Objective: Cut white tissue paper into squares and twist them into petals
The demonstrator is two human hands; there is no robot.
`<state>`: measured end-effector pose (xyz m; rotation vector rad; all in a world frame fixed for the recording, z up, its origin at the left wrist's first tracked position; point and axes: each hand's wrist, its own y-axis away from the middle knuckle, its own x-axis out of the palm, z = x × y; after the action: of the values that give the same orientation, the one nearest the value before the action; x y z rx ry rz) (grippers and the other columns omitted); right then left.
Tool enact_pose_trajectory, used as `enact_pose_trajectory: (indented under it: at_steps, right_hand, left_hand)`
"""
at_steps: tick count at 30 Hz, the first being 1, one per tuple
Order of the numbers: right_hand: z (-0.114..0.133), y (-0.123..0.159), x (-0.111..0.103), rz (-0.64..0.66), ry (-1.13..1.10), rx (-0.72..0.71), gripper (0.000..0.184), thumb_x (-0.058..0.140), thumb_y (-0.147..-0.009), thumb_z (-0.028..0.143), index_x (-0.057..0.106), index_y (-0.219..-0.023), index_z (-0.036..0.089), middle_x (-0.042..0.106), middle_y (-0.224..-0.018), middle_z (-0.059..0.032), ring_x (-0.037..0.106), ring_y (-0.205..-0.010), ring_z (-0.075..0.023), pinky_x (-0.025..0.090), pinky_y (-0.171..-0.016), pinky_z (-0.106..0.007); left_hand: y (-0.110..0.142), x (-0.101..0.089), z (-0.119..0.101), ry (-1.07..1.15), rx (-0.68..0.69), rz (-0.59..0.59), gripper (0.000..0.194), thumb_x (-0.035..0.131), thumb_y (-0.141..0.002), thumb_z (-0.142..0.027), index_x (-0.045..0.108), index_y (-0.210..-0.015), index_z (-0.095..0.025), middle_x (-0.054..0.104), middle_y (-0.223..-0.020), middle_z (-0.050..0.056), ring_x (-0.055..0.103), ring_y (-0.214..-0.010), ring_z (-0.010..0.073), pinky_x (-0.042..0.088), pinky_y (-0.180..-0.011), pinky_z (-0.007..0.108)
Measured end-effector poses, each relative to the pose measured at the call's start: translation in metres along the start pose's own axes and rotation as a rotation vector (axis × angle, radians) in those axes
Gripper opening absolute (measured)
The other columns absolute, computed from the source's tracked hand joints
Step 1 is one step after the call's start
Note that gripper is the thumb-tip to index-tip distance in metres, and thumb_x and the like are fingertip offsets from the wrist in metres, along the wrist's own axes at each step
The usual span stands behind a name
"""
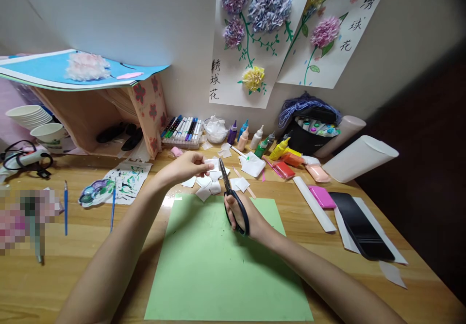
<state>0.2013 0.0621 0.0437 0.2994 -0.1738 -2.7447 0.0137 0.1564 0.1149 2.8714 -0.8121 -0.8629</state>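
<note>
Our left fingers (207,168) pinch a white paper piece (212,164) above loose paper squares (204,183). Right fingers (230,203) grip black-handled scissors (227,188), blades beside that piece, handles over green sheet (225,275).

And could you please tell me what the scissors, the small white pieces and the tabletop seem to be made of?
Scissors: probably metal blades, slim and pointed; the smooth black handle loops look like plastic.
Small white pieces: matte, probably paper or tissue, judging by their thin, flat shape.
Tabletop: wood or wood-look laminate, with visible grain and a slight gloss.
</note>
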Motion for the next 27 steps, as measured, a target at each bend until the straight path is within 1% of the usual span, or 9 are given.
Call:
enact_pose_trajectory:
  at_steps: [3,6,8,10,12,14,17,21,27]
  right_hand:
    - [0.010,-0.001,-0.012,0.099,-0.096,0.101,0.070,0.015,-0.070,0.084,0.042,-0.077,0.020,0.045,-0.042,0.0056,0.046,-0.036,-0.0108,0.039,-0.040,-0.022]
    - [0.016,0.004,-0.039,0.124,-0.032,0.212,0.068,0.018,-0.072,0.083,0.043,-0.075,0.020,0.044,-0.039,0.0054,0.044,-0.033,-0.0115,0.038,-0.039,-0.023]
    - [0.013,0.012,-0.062,0.082,0.096,0.307,0.062,0.025,-0.075,0.079,0.045,-0.075,0.020,0.044,-0.040,0.0052,0.044,-0.034,-0.0122,0.038,-0.039,-0.024]
    - [0.006,0.025,-0.083,-0.017,0.273,0.332,0.056,0.032,-0.078,0.074,0.047,-0.072,0.020,0.051,-0.046,0.0015,0.048,-0.039,-0.0145,0.037,-0.041,-0.025]
    - [-0.005,0.038,-0.101,-0.138,0.474,0.296,0.050,0.041,-0.079,0.068,0.050,-0.070,0.020,0.060,-0.058,-0.0045,0.057,-0.051,-0.0194,0.038,-0.047,-0.027]
    - [-0.016,0.051,-0.112,-0.250,0.721,0.367,0.046,0.042,-0.081,0.063,0.054,-0.071,0.020,0.067,-0.074,-0.0097,0.063,-0.068,-0.0260,0.040,-0.054,-0.029]
    - [-0.029,0.063,-0.119,-0.347,1.023,0.531,0.037,0.040,-0.086,0.050,0.056,-0.077,0.018,0.068,-0.079,-0.0131,0.065,-0.076,-0.0305,0.038,-0.057,-0.031]
    - [-0.035,0.070,-0.117,-0.402,1.193,0.540,0.032,0.040,-0.089,0.044,0.056,-0.086,0.016,0.069,-0.080,-0.0145,0.067,-0.078,-0.0309,0.040,-0.058,-0.031]
    - [-0.017,0.065,-0.108,-0.401,1.313,0.478,0.028,0.048,-0.089,0.036,0.059,-0.090,0.010,0.068,-0.078,-0.0182,0.067,-0.078,-0.0323,0.045,-0.059,-0.035]
  left_hand:
    - [-0.004,-0.002,0.010,-0.180,-0.047,0.004,0.033,0.063,-0.067,-0.046,0.054,-0.059,-0.015,0.057,-0.059,0.002,0.052,-0.057,0.0143,0.036,-0.053,0.024]
    - [-0.011,0.011,0.030,-0.341,-0.098,-0.065,0.036,0.059,-0.071,-0.050,0.058,-0.063,-0.015,0.059,-0.062,0.004,0.054,-0.062,0.0186,0.038,-0.057,0.027]
    - [-0.014,0.026,0.046,-0.429,-0.086,-0.201,0.044,0.057,-0.073,-0.052,0.063,-0.089,-0.012,0.063,-0.091,0.013,0.057,-0.089,0.0270,0.042,-0.075,0.034]
    - [-0.015,0.043,0.061,-0.518,0.011,-0.344,0.067,0.057,-0.072,-0.058,0.052,-0.119,-0.010,0.049,-0.124,0.021,0.042,-0.119,0.0344,0.036,-0.094,0.042]
    - [-0.013,0.058,0.073,-0.538,0.085,-0.320,0.080,0.054,-0.074,-0.061,0.034,-0.137,-0.016,0.031,-0.141,0.020,0.028,-0.131,0.0352,0.027,-0.103,0.048]
    - [-0.010,0.068,0.079,-0.559,0.151,-0.278,0.086,0.058,-0.070,-0.064,0.030,-0.139,-0.022,0.026,-0.145,0.017,0.024,-0.132,0.0355,0.022,-0.105,0.052]
    - [-0.008,0.075,0.081,-0.547,0.220,-0.278,0.060,0.059,-0.075,-0.055,0.046,-0.127,-0.027,0.039,-0.137,0.010,0.035,-0.124,0.0318,0.029,-0.102,0.050]
    - [-0.008,0.076,0.078,-0.420,0.292,-0.261,0.022,0.057,-0.082,-0.031,0.059,-0.103,-0.024,0.052,-0.113,0.007,0.046,-0.106,0.0239,0.039,-0.091,0.040]
    - [0.010,0.082,0.066,-0.263,0.325,-0.226,0.019,0.051,-0.080,-0.011,0.057,-0.095,-0.021,0.051,-0.101,0.005,0.049,-0.099,0.0198,0.042,-0.086,0.034]
